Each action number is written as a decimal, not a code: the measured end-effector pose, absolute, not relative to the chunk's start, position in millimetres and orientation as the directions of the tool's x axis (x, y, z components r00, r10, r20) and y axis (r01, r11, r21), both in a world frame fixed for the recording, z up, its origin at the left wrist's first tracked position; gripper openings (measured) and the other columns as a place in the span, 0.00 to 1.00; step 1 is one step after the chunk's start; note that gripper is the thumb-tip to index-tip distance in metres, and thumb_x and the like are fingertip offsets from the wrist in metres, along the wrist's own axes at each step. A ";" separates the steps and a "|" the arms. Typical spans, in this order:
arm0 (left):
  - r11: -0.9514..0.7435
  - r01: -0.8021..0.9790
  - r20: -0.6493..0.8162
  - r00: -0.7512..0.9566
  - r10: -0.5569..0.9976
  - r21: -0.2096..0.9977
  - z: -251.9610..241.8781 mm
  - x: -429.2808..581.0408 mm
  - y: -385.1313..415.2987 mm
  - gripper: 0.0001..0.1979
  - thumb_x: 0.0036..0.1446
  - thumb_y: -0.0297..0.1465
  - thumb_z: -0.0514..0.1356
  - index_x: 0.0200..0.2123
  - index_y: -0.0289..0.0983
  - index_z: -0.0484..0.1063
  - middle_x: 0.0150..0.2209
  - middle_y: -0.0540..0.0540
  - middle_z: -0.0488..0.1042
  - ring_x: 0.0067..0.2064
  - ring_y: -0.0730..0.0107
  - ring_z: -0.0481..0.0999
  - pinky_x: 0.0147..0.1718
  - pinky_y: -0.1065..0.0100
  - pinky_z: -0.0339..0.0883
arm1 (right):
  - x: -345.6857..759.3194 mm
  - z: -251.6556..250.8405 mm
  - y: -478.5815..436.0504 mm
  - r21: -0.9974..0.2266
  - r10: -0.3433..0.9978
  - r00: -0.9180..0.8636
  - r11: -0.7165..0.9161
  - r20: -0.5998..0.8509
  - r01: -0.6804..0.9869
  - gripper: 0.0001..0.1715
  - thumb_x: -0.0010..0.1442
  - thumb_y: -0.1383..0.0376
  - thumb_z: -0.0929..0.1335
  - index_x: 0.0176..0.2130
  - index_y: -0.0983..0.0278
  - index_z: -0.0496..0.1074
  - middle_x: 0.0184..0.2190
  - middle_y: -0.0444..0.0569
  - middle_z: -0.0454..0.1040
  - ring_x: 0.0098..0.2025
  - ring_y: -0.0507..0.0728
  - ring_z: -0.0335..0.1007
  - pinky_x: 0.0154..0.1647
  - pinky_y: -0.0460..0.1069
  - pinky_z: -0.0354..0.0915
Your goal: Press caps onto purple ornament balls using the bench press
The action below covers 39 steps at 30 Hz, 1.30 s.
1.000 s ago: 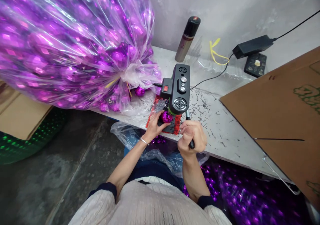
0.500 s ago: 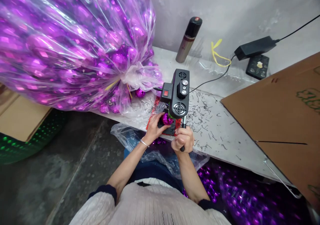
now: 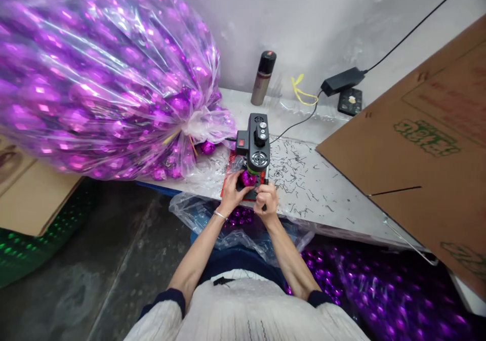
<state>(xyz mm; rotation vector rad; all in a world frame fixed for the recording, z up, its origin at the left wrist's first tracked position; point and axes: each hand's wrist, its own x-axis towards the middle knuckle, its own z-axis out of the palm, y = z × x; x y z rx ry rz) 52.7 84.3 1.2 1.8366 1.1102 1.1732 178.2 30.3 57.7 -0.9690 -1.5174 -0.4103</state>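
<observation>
A small black bench machine (image 3: 257, 145) with a red switch stands on a red mat (image 3: 228, 179) at the front edge of the white table (image 3: 326, 204). Under its head sits a shiny purple ball (image 3: 248, 178). My left hand (image 3: 232, 192) is curled round the ball from the left, holding it in place. My right hand (image 3: 267, 198) is closed in a fist on the machine's black lever handle (image 3: 266, 177), low by the table's edge.
A huge clear bag of purple balls (image 3: 98, 83) fills the left. More purple balls lie in plastic (image 3: 379, 290) under the table. Cardboard sheets (image 3: 425, 148) lean at the right. A spray can (image 3: 262, 77), power adapter (image 3: 341, 81) and scattered metal bits (image 3: 296, 169) are on the table.
My right hand has brought the lever handle down and toward the machine. The left hand stays on the ball. The view has pulled back and shifted, so everything looks smaller.
</observation>
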 end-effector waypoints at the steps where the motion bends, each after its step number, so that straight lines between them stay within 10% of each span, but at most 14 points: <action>1: -0.408 0.288 0.351 0.229 0.908 0.866 1.2 53.1 85.4 0.30 0.56 0.48 0.69 0.57 0.39 0.72 0.53 0.37 0.78 0.57 0.52 0.76 0.59 0.49 0.69 | 177.4 60.0 29.9 -0.257 0.330 0.063 0.585 0.942 0.770 0.14 0.71 0.65 0.58 0.32 0.59 0.62 0.27 0.43 0.69 0.28 0.52 0.66 0.31 0.49 0.64; 10: -0.431 0.289 0.396 0.174 0.902 0.855 2.5 40.7 62.5 0.30 0.58 0.46 0.69 0.60 0.41 0.70 0.55 0.38 0.76 0.59 0.52 0.76 0.61 0.49 0.68 | 169.7 133.9 19.6 -0.495 0.471 0.261 0.488 0.843 0.719 0.14 0.68 0.72 0.61 0.30 0.60 0.66 0.27 0.43 0.71 0.30 0.51 0.69 0.32 0.48 0.64; 22: -0.694 0.430 0.479 0.510 0.714 0.577 -16.7 1.7 18.1 0.29 0.61 0.51 0.64 0.60 0.41 0.73 0.57 0.35 0.78 0.58 0.49 0.77 0.56 0.50 0.72 | 174.0 113.6 16.8 -0.446 0.453 0.208 0.518 0.867 0.730 0.14 0.66 0.74 0.62 0.30 0.60 0.66 0.26 0.43 0.71 0.30 0.51 0.70 0.32 0.48 0.64; 26: -0.536 0.566 0.514 0.218 0.830 0.626 23.8 -3.3 106.4 0.17 0.69 0.35 0.56 0.57 0.40 0.74 0.58 0.35 0.76 0.60 0.51 0.74 0.61 0.48 0.65 | 173.4 110.9 18.4 -0.444 0.440 0.213 0.531 0.872 0.722 0.15 0.66 0.74 0.62 0.29 0.60 0.65 0.26 0.42 0.71 0.29 0.52 0.70 0.31 0.48 0.64; 33: -0.149 0.899 0.118 0.110 0.987 0.411 79.7 -4.4 212.1 0.23 0.56 0.25 0.65 0.56 0.27 0.71 0.54 0.23 0.75 0.59 0.35 0.74 0.60 0.43 0.63 | 172.7 116.3 19.6 -0.424 0.428 0.197 0.541 0.882 0.727 0.15 0.65 0.76 0.62 0.29 0.60 0.64 0.25 0.41 0.69 0.29 0.51 0.69 0.30 0.47 0.64; 39: -0.100 0.571 0.038 0.119 0.992 0.815 67.6 0.1 176.2 0.28 0.53 0.33 0.71 0.56 0.34 0.67 0.52 0.33 0.78 0.57 0.47 0.78 0.59 0.50 0.69 | 173.5 118.7 18.7 -0.409 0.432 0.176 0.536 0.884 0.739 0.15 0.65 0.75 0.62 0.29 0.59 0.64 0.25 0.42 0.70 0.28 0.51 0.69 0.29 0.48 0.63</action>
